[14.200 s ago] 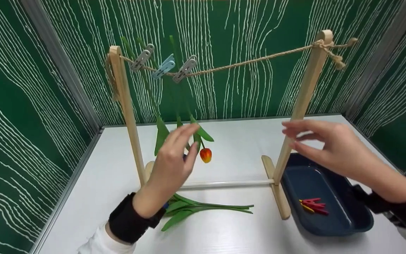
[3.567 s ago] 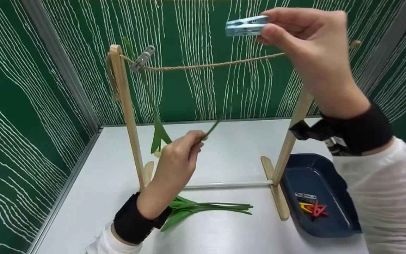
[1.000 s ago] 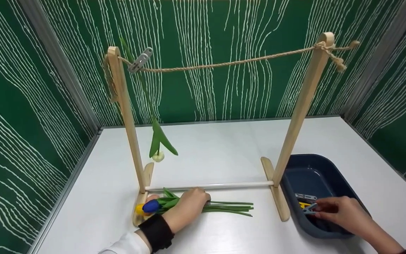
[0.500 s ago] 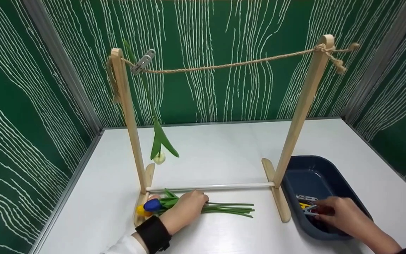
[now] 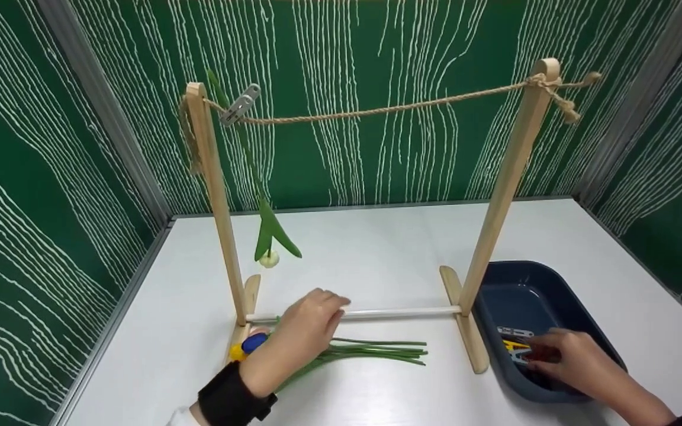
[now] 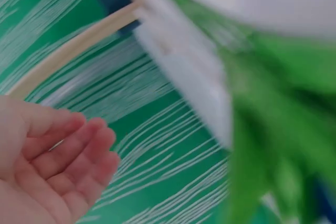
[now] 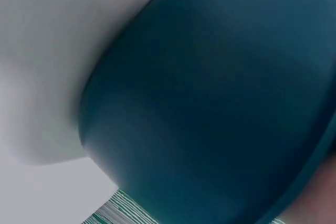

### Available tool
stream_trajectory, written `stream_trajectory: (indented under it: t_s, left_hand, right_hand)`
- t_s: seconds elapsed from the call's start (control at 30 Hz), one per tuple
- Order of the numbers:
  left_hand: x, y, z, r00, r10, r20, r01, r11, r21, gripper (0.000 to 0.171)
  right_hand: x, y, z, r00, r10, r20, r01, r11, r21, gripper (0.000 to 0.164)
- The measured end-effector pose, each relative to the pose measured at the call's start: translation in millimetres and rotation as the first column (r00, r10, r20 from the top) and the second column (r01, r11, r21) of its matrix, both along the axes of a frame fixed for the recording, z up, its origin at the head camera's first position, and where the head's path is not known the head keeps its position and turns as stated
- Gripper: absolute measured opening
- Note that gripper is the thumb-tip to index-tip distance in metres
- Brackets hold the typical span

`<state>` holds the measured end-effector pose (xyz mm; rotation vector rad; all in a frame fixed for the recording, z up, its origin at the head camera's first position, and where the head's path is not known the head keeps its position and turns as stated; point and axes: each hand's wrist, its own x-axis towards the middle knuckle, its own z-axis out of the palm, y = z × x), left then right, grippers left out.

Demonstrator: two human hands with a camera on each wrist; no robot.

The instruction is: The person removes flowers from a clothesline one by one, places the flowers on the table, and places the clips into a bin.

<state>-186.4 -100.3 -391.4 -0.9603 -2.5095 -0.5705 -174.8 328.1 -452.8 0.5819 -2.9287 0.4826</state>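
Left hand [image 5: 302,331] has lifted, fingers relaxed, off smooth green stems [image 5: 376,350]; right hand's [image 5: 566,364] grip unclear among plastic pegs [image 5: 515,349].

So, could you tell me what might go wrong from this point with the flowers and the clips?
1. The left hand hovers open by the rack's crossbar; lifting carelessly could knock the light wooden rack.
2. Only one grey clip holds the hanging flower on the rope; a jolt might drop it.
3. The right hand reaches among the clips in the blue tray; it may snag several.
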Motion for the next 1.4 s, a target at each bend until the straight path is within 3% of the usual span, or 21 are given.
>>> stream_trajectory:
  t_s: [0.07, 0.17, 0.23, 0.37, 0.43, 0.53, 0.67, 0.8, 1.0, 1.1, 1.27, 1.4]
  left_hand:
    - [2.6, -5.6, 14.6, 0.994, -0.006, -0.112, 0.017, 0.995, 0.094, 0.019]
    - [4.6, -14.9, 37.0, 0.966, 0.039, -0.255, 0.022, 0.972, 0.232, 0.024]
    - [4.9, -20.8, 51.8, 0.943, 0.091, -0.319, 0.015, 0.949, 0.316, 0.027]
    - [3.2, -29.1, 78.6, 0.899, 0.191, -0.394, 0.011, 0.89, 0.456, 0.032]
    - [0.9, -31.9, 89.4, 0.881, 0.231, -0.412, 0.01, 0.863, 0.505, 0.035]
    - [-4.2, -34.8, 102.7, 0.866, 0.288, -0.408, -0.013, 0.83, 0.558, 0.04]
    - [-11.3, -36.5, 115.2, 0.877, 0.35, -0.329, -0.095, 0.798, 0.595, 0.048]
    - [-19.7, -37.9, 121.9, 0.896, 0.37, -0.247, -0.154, 0.779, 0.608, 0.056]
    - [-32.4, -41.7, 125.4, 0.917, 0.374, -0.138, -0.211, 0.749, 0.627, 0.059]
    - [-38.5, -44.0, 125.6, 0.92, 0.382, -0.084, -0.246, 0.731, 0.637, 0.053]
    - [-46.0, -48.5, 122.6, 0.924, 0.374, -0.076, -0.234, 0.712, 0.662, 0.032]
    - [-47.9, -49.7, 121.8, 0.928, 0.362, -0.086, -0.214, 0.71, 0.671, 0.021]
  right_hand:
    - [2.1, -3.3, 7.3, 1.0, -0.002, -0.009, 0.002, 1.0, 0.0, 0.03]
    - [6.1, -12.8, 25.5, 1.0, -0.016, -0.019, 0.015, 1.0, -0.012, 0.032]
    - [9.4, -22.2, 41.0, 0.999, -0.029, -0.034, 0.028, 0.999, -0.021, 0.033]
    - [17.0, -44.3, 72.6, 0.99, 0.031, -0.141, -0.038, 0.998, -0.041, 0.032]
    - [19.7, -56.1, 87.3, 0.967, 0.096, -0.234, -0.111, 0.993, -0.05, 0.033]
    - [20.6, -74.1, 109.5, 0.904, 0.202, -0.377, -0.239, 0.969, -0.053, 0.034]
    - [17.7, -97.7, 144.1, 0.812, 0.311, -0.494, -0.378, 0.925, -0.038, 0.032]
    - [13.4, -122.4, 181.4, 0.74, 0.383, -0.553, -0.475, 0.879, -0.027, 0.029]
    - [4.0, -154.9, 228.2, 0.621, 0.407, -0.67, -0.573, 0.819, -0.034, 0.021]
    - [0.2, -169.7, 250.4, 0.599, 0.399, -0.695, -0.594, 0.803, -0.051, 0.019]
    - [-7.1, -193.6, 285.2, 0.586, 0.393, -0.709, -0.622, 0.779, -0.083, 0.017]
    - [-24.2, -212.1, 303.4, 0.545, 0.368, -0.753, -0.635, 0.768, -0.083, 0.017]
